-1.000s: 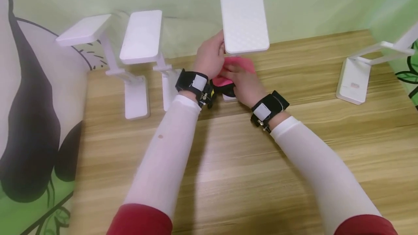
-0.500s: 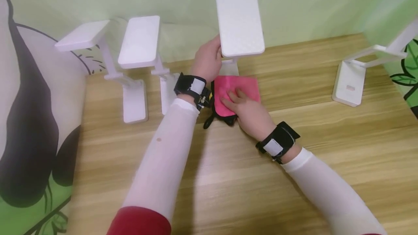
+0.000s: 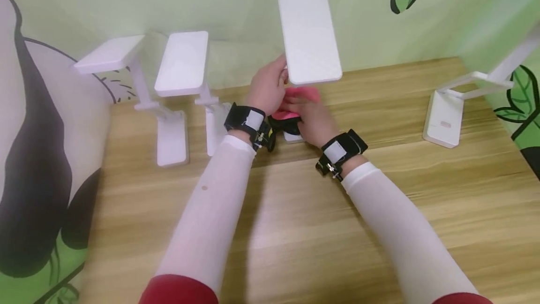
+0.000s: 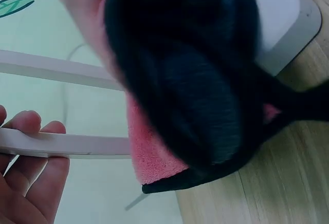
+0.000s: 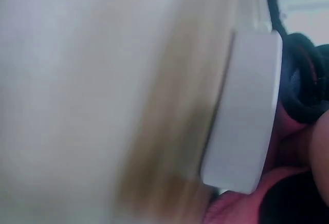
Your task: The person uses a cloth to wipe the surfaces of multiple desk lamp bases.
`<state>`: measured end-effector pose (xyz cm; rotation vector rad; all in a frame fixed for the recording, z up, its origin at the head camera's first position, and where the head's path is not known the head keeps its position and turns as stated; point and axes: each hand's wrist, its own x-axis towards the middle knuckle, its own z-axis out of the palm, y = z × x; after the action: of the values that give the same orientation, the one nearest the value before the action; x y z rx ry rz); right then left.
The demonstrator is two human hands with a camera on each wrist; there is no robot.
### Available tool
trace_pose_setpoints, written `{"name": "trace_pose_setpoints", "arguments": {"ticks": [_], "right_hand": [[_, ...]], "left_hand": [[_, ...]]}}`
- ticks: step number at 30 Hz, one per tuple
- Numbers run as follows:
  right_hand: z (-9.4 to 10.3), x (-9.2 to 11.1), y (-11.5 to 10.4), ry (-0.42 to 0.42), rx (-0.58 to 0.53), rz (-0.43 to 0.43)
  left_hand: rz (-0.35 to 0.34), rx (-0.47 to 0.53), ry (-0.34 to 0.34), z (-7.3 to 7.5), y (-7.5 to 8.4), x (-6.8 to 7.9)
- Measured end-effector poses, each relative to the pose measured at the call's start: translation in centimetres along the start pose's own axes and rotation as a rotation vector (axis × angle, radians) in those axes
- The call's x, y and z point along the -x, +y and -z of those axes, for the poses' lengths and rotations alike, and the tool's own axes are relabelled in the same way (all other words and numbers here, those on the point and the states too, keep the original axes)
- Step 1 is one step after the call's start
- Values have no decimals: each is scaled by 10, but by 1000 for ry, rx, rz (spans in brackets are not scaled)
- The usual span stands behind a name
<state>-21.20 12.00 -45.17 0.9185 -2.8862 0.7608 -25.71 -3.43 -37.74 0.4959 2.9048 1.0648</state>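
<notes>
Left hand (image 3: 267, 89) has its fingers curled round a slim white bar (image 4: 97, 147) of a tall white lamp with a flat rectangular head (image 3: 310, 36); that head sits between one and two o'clock of the hand. At three o'clock, a pink fleecy cloth with black trim and straps (image 4: 149, 152) overlaps the lamp's bars, above its white base (image 3: 293, 138). Right hand (image 3: 314, 118), at five o'clock of the cloth, holds it between fingers and thumb.

Around them, from the left, one white folding lamp (image 3: 111, 54) and a second white folding lamp (image 3: 183, 62) stand between nine and ten o'clock of the left hand. On the wood-grain tabletop (image 3: 291, 229), at three o'clock of the right hand, another white lamp with a rectangular base (image 3: 444, 118) stands well apart.
</notes>
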Motion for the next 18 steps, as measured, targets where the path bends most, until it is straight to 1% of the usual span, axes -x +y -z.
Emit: {"name": "trace_pose_setpoints", "arguments": {"ticks": [1,3,5,9,11,14,18], "right_hand": [[0,3,-2,-6,2,-15],[1,11,-7,-24,5,-12],[4,25,-13,-48,22,-15],[12,53,-26,-114,52,1],[15,61,-30,-134,48,7],[17,61,-32,-131,16,23],[16,43,-28,-101,-29,47]], "left_hand": [[1,4,-2,0,0,0],[2,9,6,1,-1,-1],[3,16,12,1,-1,-1],[16,25,4,-1,-1,-2],[14,15,3,-2,0,-2],[5,-9,16,-3,2,-4],[-4,-19,29,-2,4,-6]]}}
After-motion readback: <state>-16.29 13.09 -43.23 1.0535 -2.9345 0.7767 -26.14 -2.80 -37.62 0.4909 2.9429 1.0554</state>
